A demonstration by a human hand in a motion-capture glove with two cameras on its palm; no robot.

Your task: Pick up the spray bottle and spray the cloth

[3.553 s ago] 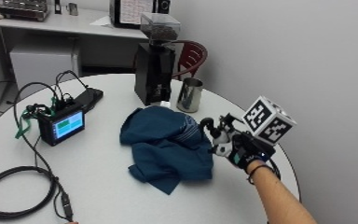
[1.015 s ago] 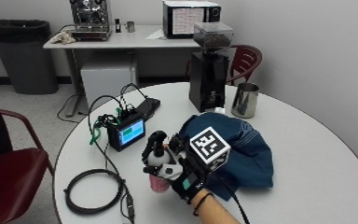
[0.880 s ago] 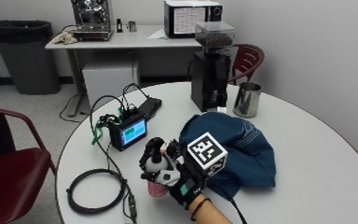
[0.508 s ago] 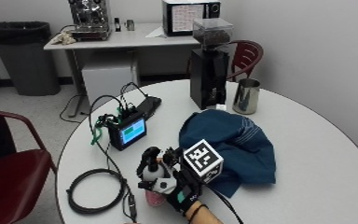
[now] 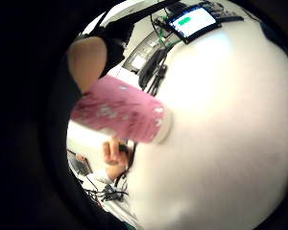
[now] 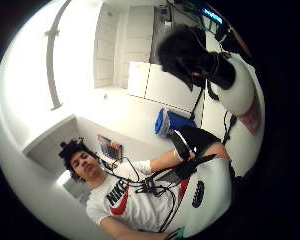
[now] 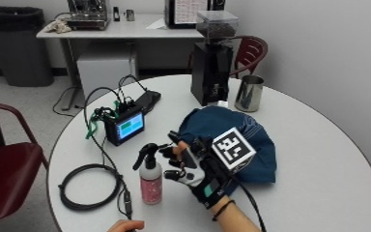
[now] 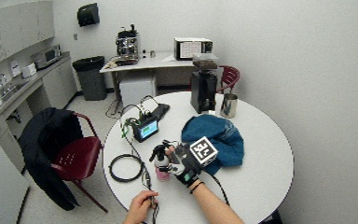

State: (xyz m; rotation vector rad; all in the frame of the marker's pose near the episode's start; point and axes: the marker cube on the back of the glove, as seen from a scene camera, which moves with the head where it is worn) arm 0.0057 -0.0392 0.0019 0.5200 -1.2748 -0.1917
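Observation:
The spray bottle (image 7: 150, 181), with a pink body, white shoulder and black trigger head, stands upright on the round white table (image 7: 314, 164), left of the cloth. My gloved right hand (image 7: 195, 174) is just to its right. The fingers are loosely bent and reach toward the bottle's neck without wrapping it. Whether a fingertip touches it I cannot tell. The pink body (image 5: 120, 115) is close in the little finger side palm view, its base on the table. The black head (image 6: 185, 50) shows in the thumb side view. The crumpled blue cloth (image 7: 224, 123) lies behind my hand.
A small monitor (image 7: 126, 126) with cables stands left of the cloth, and a black cable coil (image 7: 89, 186) lies near the table's left edge. A black grinder (image 7: 212, 67) and a metal cup (image 7: 249, 93) stand at the back. The bare left hand (image 7: 124, 226) rests at the front edge.
My hand carried the bottle from the cloth's right side to its left. The bottle now stands on the table and my hand has drawn back to its right. The camera also moved.

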